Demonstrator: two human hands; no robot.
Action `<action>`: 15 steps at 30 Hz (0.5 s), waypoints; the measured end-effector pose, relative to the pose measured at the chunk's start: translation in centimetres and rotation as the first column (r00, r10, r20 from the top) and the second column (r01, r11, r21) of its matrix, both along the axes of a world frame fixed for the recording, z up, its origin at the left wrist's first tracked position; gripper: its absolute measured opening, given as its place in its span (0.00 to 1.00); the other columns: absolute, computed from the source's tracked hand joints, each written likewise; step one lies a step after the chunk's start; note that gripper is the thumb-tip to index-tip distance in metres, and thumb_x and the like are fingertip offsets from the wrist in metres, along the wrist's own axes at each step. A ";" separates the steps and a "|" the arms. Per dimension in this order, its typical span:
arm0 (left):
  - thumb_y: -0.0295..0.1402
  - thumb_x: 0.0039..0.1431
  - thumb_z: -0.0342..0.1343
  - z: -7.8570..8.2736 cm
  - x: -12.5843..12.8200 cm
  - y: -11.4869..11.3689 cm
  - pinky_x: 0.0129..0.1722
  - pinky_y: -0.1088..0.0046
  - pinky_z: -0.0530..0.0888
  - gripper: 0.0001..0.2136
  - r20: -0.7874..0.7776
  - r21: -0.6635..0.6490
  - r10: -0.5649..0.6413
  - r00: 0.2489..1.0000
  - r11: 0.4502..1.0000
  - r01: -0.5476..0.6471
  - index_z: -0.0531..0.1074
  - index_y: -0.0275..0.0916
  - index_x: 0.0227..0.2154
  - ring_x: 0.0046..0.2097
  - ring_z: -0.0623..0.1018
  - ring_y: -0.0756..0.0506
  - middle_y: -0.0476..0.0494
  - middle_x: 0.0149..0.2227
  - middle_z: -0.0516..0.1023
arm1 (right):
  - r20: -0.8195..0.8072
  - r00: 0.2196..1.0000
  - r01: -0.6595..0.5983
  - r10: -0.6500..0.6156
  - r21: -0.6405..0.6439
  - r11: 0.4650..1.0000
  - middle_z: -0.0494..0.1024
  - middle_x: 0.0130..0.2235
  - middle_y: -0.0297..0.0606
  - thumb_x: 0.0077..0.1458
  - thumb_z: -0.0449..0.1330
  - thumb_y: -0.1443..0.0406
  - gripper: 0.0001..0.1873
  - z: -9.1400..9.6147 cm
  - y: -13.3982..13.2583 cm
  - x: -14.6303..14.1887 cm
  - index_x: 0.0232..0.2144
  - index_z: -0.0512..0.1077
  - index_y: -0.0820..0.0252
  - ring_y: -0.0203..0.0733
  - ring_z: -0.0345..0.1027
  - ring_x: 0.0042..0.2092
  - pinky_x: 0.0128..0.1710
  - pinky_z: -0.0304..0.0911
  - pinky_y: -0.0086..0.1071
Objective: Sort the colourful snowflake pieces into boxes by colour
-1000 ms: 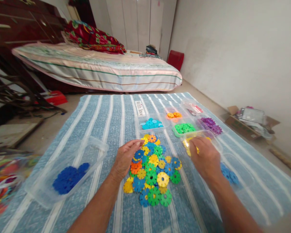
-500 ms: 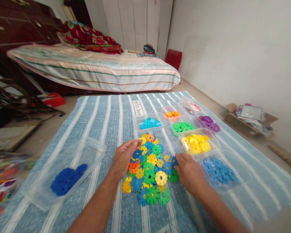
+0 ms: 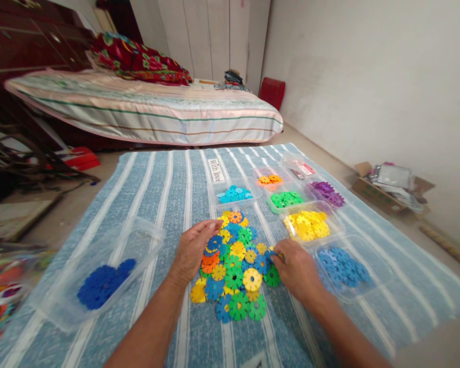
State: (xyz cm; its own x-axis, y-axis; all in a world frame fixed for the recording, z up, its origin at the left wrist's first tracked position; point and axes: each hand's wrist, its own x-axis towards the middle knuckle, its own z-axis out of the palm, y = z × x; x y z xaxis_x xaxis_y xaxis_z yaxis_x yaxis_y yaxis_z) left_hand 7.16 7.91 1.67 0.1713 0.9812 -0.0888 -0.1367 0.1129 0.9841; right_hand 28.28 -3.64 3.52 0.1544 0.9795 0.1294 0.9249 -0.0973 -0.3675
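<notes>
A mixed heap of notched plastic flower discs in yellow, green, blue and orange lies on the striped cloth. At the heap's upper left rests my left hand, thumb and fingers pressed together; whatever may be between them is hidden. On the right edge of the heap, my right hand pinches a blue flower disc. A clear box of light blue discs is just right of that hand. Farther left, a larger clear box holds dark blue discs.
Beyond the heap stand clear boxes of turquoise discs, orange discs, green discs, purple discs and yellow discs. A bed is behind the cloth-covered surface. A cardboard box sits on the floor at right.
My right hand's fingers have closed on a blue disc at the heap's right edge. My left hand stays nearly in place. The whole view has shifted slightly.
</notes>
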 end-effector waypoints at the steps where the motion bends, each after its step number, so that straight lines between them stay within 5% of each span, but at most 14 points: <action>1: 0.44 0.47 0.60 0.0 0.0 0.0 0.51 0.64 0.67 0.18 -0.001 0.002 0.003 1.000 1.000 -0.003 0.76 0.36 0.36 0.45 0.75 0.43 0.40 0.41 0.79 | -0.040 0.999 -0.001 0.002 0.027 1.000 0.73 0.31 0.35 0.53 0.54 0.66 0.06 0.3 -0.3 0.1 0.27 0.70 0.58 0.39 0.67 0.36 0.35 0.58 0.29; 6: 0.45 0.45 0.61 0.2 0.1 0.0 0.50 0.65 0.68 0.18 0.007 -0.012 0.013 1.000 1.000 -0.013 0.76 0.36 0.36 0.44 0.76 0.43 0.40 0.41 0.79 | -0.112 0.993 0.051 -0.023 0.260 0.964 0.76 0.31 0.35 0.56 0.52 0.60 0.11 3.1 -2.8 3.0 0.28 0.71 0.56 0.38 0.70 0.34 0.36 0.61 0.30; 12: 0.45 0.45 0.61 0.3 0.1 0.0 0.49 0.66 0.69 0.18 -0.001 -0.017 0.004 1.000 1.000 -0.004 0.76 0.37 0.36 0.45 0.75 0.43 0.41 0.40 0.79 | 0.236 0.920 0.232 -0.312 0.311 0.921 0.77 0.33 0.39 0.56 0.49 0.54 0.19 4.8 -4.9 7.7 0.30 0.74 0.57 0.44 0.70 0.32 0.29 0.60 0.34; 15: 0.44 0.46 0.61 0.3 0.2 -0.1 0.50 0.65 0.68 0.18 0.002 -0.024 0.010 1.000 1.000 -0.010 0.76 0.36 0.36 0.45 0.75 0.43 0.41 0.39 0.79 | 0.175 0.968 0.124 -0.180 0.288 0.950 0.77 0.34 0.39 0.58 0.48 0.57 0.17 4.0 -4.9 6.4 0.33 0.73 0.58 0.42 0.70 0.35 0.34 0.62 0.33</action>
State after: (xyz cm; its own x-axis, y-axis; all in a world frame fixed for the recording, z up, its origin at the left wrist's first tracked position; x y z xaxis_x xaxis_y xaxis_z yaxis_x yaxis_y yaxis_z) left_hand 7.37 7.84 1.99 0.1619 0.9804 -0.1120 -0.1402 0.1351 0.9808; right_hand 34.63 -8.58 7.57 0.2432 0.8691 0.4308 0.9633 -0.1644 -0.2121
